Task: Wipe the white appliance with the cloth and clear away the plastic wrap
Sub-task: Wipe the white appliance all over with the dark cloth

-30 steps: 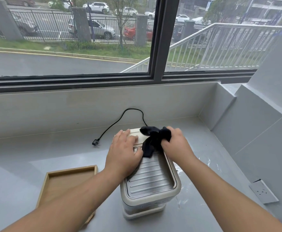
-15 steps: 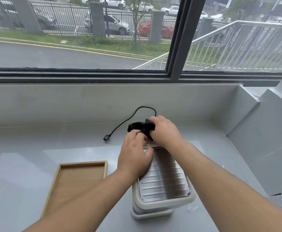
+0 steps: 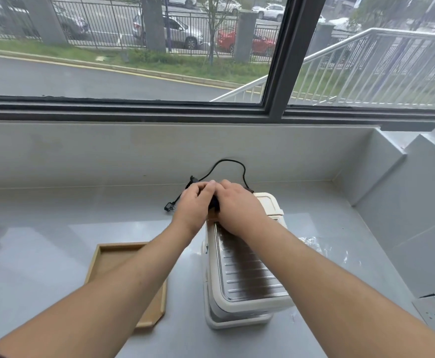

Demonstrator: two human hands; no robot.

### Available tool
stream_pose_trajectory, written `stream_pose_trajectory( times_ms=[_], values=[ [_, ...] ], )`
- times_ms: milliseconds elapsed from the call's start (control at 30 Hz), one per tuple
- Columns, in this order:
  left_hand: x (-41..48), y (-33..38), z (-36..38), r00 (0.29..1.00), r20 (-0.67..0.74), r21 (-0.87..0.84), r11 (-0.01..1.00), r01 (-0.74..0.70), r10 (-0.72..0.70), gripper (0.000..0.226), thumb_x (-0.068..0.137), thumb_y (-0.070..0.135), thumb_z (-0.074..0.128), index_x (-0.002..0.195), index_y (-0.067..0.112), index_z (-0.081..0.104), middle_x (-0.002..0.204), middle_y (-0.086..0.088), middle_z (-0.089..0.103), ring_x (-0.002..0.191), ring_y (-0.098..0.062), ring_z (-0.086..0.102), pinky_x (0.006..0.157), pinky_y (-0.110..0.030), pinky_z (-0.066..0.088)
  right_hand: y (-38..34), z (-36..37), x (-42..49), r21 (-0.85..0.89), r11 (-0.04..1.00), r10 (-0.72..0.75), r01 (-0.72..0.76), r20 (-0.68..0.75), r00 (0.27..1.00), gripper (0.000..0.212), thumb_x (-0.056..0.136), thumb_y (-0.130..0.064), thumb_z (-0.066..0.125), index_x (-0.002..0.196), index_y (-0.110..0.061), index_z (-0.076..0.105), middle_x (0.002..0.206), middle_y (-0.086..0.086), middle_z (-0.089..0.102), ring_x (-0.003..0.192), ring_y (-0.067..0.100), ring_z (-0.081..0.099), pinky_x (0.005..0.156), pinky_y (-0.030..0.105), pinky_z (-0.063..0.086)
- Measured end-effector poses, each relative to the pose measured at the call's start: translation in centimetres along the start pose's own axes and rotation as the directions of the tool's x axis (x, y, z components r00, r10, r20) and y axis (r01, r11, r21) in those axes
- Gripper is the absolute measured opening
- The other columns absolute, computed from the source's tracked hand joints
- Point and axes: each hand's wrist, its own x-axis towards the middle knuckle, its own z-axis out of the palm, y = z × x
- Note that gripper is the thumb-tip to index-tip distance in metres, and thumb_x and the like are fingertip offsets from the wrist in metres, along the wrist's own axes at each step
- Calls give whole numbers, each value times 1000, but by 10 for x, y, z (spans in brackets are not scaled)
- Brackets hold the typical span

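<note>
White appliance [image 3: 247, 270] stood mid-bench [image 3: 43, 254], plastic wrap [image 3: 312, 244] beside it; left hand [image 3: 194, 205] and right hand [image 3: 237, 208] bunched the dark cloth [image 3: 214, 204] (best refolded flat, then wiped along the ribs).

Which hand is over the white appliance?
The right hand, resting over the appliance; the left hand is off its left edge, over the counter.

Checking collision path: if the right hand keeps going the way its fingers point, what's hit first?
The right hand points toward the left hand; the dark cloth bunched between them comes first, practically touching already.
</note>
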Motion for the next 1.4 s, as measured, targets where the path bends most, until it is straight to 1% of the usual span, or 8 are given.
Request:
stream_pose_trajectory(
  times_ms=[167,267,333,467,700,833,1100,1400],
  values=[
    [4,-8,-19,986,161,55,998,43,-52,61,104,63,41,97,11,73,79,1,66,73,-16,55,71,-29,43,-6,-7,-6,119,993,-12,7,46,999,39,88,-12,54,127,-16,52,124,6,65,112,29,59,76,33,35],
    [0,-16,-22,991,105,69,995,71,-78,54,93,69,54,92,17,71,70,12,67,66,-10,57,64,-20,45,-7,-8,-12,159,987,-25,15,60,998,43,84,-13,56,126,-20,53,125,2,66,116,25,59,76,34,41],
    [-3,-24,-23,991,78,53,993,104,-108,59,82,69,64,109,17,67,87,9,74,74,-7,66,66,-17,48,-7,-6,-18,174,984,-40,29,56,998,54,82,-13,54,135,-20,53,138,2,63,132,24,53,97,37,49],
    [-5,-32,-25,989,55,85,987,133,-138,39,89,49,77,110,22,60,96,2,72,67,4,67,57,-13,51,-4,1,-34,90,991,-99,102,-33,995,62,83,-11,58,144,-14,56,156,5,54,145,29,44,124,38,29],
    [-21,-45,-25,994,-43,325,940,104,-95,38,86,57,50,109,29,59,99,9,69,93,-16,65,76,-37,50,8,6,-56,78,996,46,-37,-116,992,54,95,-29,63,145,-13,57,152,11,54,141,30,46,121,35,26],
    [-30,-53,-29,993,-11,272,955,120,-121,42,77,45,46,115,35,61,93,5,72,85,-20,66,77,-39,54,16,7,-65,73,996,59,-54,-68,996,44,100,-33,58,141,-19,59,158,8,48,148,28,37,125,35,21],
    [-41,-103,-38,994,60,594,803,35,-87,8,74,32,57,80,27,54,76,3,65,72,-19,62,56,-36,50,13,11,-63,44,995,93,-90,-72,993,40,98,-34,57,135,-21,61,160,5,47,149,28,37,125,39,24],
    [-21,-155,-26,993,61,719,695,24,-98,13,75,18,49,71,23,38,71,1,54,68,-12,44,52,-32,31,18,18,-61,55,995,93,-88,-93,991,39,95,-34,57,131,-22,62,157,3,50,147,27,40,123,39,28]
  ],
)
